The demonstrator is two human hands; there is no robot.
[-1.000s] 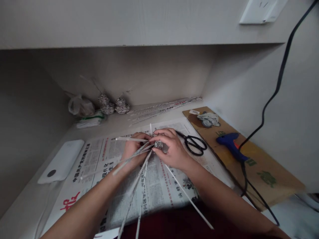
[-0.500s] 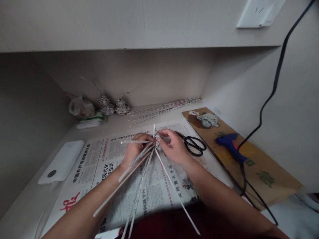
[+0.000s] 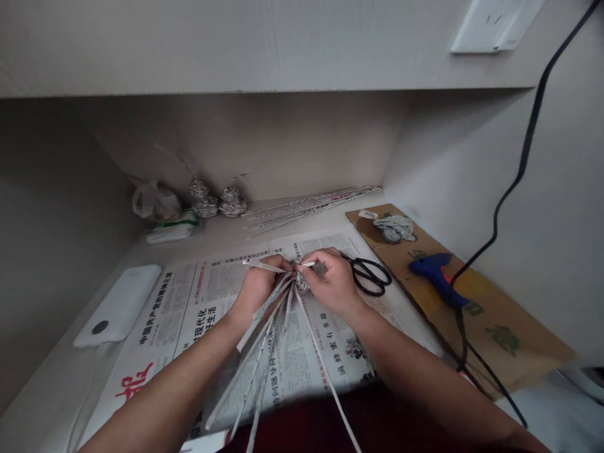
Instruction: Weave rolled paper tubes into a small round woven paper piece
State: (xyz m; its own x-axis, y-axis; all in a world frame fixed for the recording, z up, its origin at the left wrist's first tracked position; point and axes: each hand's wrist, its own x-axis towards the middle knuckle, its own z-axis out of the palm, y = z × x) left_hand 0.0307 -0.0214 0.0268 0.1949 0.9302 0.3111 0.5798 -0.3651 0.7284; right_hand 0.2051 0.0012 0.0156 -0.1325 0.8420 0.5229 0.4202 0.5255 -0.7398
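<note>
Weaving, apparently: the left hand (image 3: 258,284) clamps the woven piece (image 3: 302,285), at six o'clock from centre; the right hand (image 3: 334,282) pinches a strip end (image 3: 309,263). Paper strips (image 3: 325,367) fan between five and seven o'clock. The next bend likely needs firm tension.

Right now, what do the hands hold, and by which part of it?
A small woven paper piece: the left hand holds it where the loose strips meet; the right hand pinches one pale strip near its end.
</note>
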